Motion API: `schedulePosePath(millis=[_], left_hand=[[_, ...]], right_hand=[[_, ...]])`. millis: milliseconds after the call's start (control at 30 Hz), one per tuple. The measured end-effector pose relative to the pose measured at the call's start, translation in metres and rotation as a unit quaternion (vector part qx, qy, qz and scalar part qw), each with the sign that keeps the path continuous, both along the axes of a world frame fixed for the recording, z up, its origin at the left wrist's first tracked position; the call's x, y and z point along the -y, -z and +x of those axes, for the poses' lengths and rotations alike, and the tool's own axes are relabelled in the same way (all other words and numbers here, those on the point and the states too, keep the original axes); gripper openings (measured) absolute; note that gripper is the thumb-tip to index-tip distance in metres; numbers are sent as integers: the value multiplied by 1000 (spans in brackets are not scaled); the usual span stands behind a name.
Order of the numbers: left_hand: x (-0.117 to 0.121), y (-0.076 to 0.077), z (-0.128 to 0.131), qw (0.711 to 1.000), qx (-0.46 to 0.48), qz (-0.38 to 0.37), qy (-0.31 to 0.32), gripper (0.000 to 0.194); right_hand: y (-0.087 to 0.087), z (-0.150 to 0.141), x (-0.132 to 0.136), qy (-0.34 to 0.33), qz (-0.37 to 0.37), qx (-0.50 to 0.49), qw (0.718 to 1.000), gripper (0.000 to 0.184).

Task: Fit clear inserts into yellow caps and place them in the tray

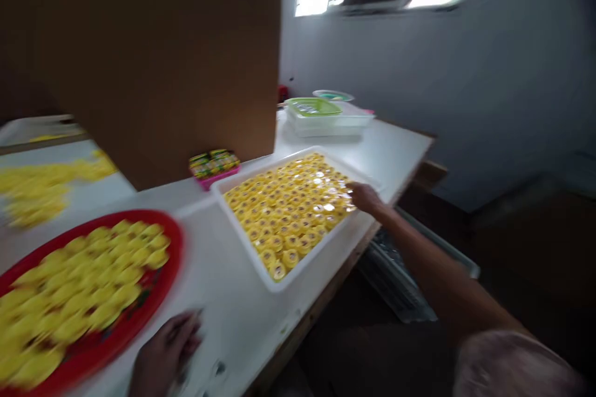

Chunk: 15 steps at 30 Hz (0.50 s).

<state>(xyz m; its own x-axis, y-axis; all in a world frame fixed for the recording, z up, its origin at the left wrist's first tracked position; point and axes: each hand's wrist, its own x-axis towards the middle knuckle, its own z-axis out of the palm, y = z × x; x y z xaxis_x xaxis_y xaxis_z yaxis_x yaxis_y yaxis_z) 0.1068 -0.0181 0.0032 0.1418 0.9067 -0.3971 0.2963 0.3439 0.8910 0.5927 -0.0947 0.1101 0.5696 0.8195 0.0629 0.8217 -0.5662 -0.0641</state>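
Observation:
A white rectangular tray [242, 198] holds tightly packed yellow round caps [288, 214] in rows. My right hand [365, 197] reaches over the tray's right side, its fingers at the edge of the caps. Whether it holds one is hidden. My left hand [165, 353] is blurred, low on the white table [233, 316], beside a red oval tray [158, 298] heaped with yellow flat pieces. I cannot tell whether that hand grips anything.
A tall brown cardboard panel [149, 56] stands on the table. A pink tray of small packets [214, 167] sits against it. Stacked white containers with a green basket [313, 107] stand farther back. Yellow pieces [41, 189] lie left. The table's right edge drops to a dark floor.

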Motion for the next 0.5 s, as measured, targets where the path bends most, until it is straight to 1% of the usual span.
schedulePosePath(millis=[33, 67, 133, 200, 233, 267, 300, 367, 433, 500], left_hand=[[0, 1, -1, 1000, 16, 4, 6, 48], [-1, 2, -2, 999, 35, 10, 18, 49], [-4, 2, -4, 997, 76, 12, 29, 46], [-6, 1, -7, 993, 114, 0, 16, 41], [-6, -2, -8, 991, 131, -1, 8, 40], [-6, -5, -11, 990, 142, -1, 2, 38], [-5, -8, -14, 989, 150, 1, -3, 37], [-2, -17, -24, 988, 152, 8, -9, 35], [2, -23, -37, 990, 136, 22, -7, 33], [8, -27, -52, 994, 100, 41, 0, 32]], right_hand=[[0, -11, -4, -15, 26, 8, 1000, 30], [1, -26, -10, -37, 73, 23, 996, 31], [6, -68, -21, -116, 150, 21, 982, 32], [12, -128, -27, -247, 238, -23, 939, 30], [17, -161, -27, -296, 258, -61, 917, 28], [22, -195, -27, -347, 255, -110, 896, 27], [29, -228, -27, -388, 237, -156, 877, 27], [45, -284, -27, -461, 175, -226, 840, 27], [61, -322, -28, -495, 117, -262, 820, 25], [73, -344, -28, -517, 78, -279, 806, 24]])
